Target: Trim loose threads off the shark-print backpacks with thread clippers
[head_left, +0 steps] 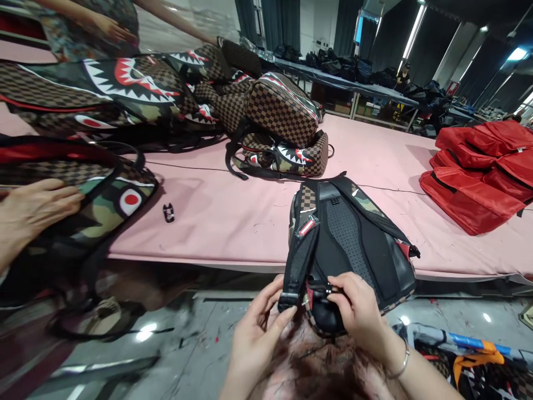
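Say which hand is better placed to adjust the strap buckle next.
Left, I'd judge: the left hand has the buckle between its fingers, while the right hand pinches a small piece on the backpack.

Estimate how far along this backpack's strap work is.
Partway, I'd judge. Done: both padded straps look attached at the backpack's far end. In hand: left fingers grip one strap's buckle; right fingers pinch a dark strip beside it. Remaining: apparently that near end. Piled bags: can't tell.

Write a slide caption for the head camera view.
Two hands at a black-backed backpack, left on a strap buckle, beside a pink-covered table with checkered bags.
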A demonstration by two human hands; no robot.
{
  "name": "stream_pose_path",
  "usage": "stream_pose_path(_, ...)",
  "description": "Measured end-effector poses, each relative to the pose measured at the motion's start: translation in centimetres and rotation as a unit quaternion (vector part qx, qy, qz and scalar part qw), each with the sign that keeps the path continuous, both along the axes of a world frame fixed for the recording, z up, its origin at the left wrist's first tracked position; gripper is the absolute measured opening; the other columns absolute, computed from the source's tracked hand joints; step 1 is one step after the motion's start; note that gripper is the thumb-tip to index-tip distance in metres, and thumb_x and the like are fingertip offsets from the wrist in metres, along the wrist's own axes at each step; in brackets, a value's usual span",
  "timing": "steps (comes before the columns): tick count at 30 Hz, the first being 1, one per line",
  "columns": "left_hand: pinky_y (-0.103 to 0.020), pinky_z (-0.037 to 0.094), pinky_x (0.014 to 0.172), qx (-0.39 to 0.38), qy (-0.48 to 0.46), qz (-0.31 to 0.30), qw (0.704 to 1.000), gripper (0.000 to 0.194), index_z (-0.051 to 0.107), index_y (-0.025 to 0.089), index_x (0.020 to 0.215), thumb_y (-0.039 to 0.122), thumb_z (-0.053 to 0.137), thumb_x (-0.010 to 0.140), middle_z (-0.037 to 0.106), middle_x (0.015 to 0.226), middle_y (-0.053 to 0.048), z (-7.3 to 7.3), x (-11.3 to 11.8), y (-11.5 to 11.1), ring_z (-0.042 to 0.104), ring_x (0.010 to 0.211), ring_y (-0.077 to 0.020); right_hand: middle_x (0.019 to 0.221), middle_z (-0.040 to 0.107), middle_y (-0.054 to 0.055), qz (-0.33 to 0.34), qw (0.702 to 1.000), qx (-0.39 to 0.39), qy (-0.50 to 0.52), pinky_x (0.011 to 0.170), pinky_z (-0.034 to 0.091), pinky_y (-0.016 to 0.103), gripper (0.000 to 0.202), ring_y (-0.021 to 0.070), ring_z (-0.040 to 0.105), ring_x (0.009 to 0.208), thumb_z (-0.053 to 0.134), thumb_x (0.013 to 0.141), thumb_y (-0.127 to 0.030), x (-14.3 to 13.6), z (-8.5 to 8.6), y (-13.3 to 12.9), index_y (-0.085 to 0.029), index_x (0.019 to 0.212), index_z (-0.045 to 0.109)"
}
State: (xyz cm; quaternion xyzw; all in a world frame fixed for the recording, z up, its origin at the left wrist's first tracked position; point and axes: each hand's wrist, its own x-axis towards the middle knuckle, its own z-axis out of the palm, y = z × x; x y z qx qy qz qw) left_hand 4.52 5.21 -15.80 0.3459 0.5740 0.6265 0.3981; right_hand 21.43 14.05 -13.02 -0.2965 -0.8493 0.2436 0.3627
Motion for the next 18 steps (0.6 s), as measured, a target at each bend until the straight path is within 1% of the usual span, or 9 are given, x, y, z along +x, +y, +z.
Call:
stream_pose_path(4,-0.037,0.035,0.103,-0.023,0.048,0.012,0.999,0.052,0.051,0.015,0.117,0.037,0.066,0.072,0.054,0.121,-0.011,-0.15,0.25,-0.10,0.051,0.111,-0.0224,0.087,0.059,0.006,0.021,0.999,-0.005,-0.038,0.072,0.042,0.028,0.017,0.0157,0.053,0.080,0.044,0.089,-0.018,-0.28,0.61,0.55,-0.014,0.099,0.057)
stream_pose_path(7,-0.038,0.034,0.103,-0.036,0.070,0.016,0.997,0.053,0.054,0.015,0.115,0.039,0.067,0.070,0.055,0.121,-0.010,-0.07,0.53,-0.05,0.050,0.113,-0.0239,0.088,0.059,0.005,0.035,0.998,0.014,-0.058,0.072,0.043,0.029,0.015,0.0156,0.053,0.080,0.045,0.089,-0.018,-0.18,0.71,0.77,-0.014,0.098,0.056)
stream_pose_path(10,-0.037,0.035,0.102,-0.044,0.074,0.018,0.996,0.052,0.056,0.016,0.114,0.039,0.068,0.069,0.057,0.119,-0.009,0.01,0.77,-0.07,0.052,0.111,-0.0234,0.088,0.059,0.005,0.043,0.996,0.053,-0.062,0.074,0.042,0.029,0.013,0.0159,0.053,0.082,0.044,0.090,-0.018,-0.09,0.55,0.80,-0.014,0.096,0.056)
stream_pose_path(12,-0.035,0.036,0.101,-0.044,0.072,0.026,0.996,0.052,0.057,0.016,0.114,0.038,0.068,0.068,0.058,0.118,-0.008,-0.02,0.83,-0.11,0.053,0.110,-0.0229,0.086,0.060,0.004,0.042,0.996,0.064,-0.051,0.074,0.042,0.029,0.013,0.0157,0.052,0.080,0.043,0.091,-0.018,-0.06,0.38,0.74,-0.014,0.094,0.055)
stream_pose_path(15,-0.032,0.037,0.100,-0.043,0.074,0.036,0.996,0.050,0.059,0.017,0.113,0.038,0.068,0.068,0.058,0.117,-0.007,-0.19,0.83,-0.16,0.053,0.110,-0.0216,0.087,0.059,0.005,0.045,0.996,0.060,-0.046,0.074,0.043,0.029,0.014,0.0156,0.052,0.080,0.043,0.091,-0.019,-0.06,0.22,0.69,-0.014,0.096,0.055)
stream_pose_path(18,-0.029,0.039,0.099,-0.047,0.075,0.040,0.995,0.051,0.060,0.018,0.112,0.038,0.069,0.066,0.059,0.116,-0.006,-0.26,0.86,-0.20,0.054,0.109,-0.0204,0.091,0.059,0.006,0.062,0.995,0.044,-0.071,0.076,0.043,0.029,0.017,0.0160,0.053,0.084,0.044,0.091,-0.021,-0.18,0.24,0.83,-0.014,0.101,0.056)
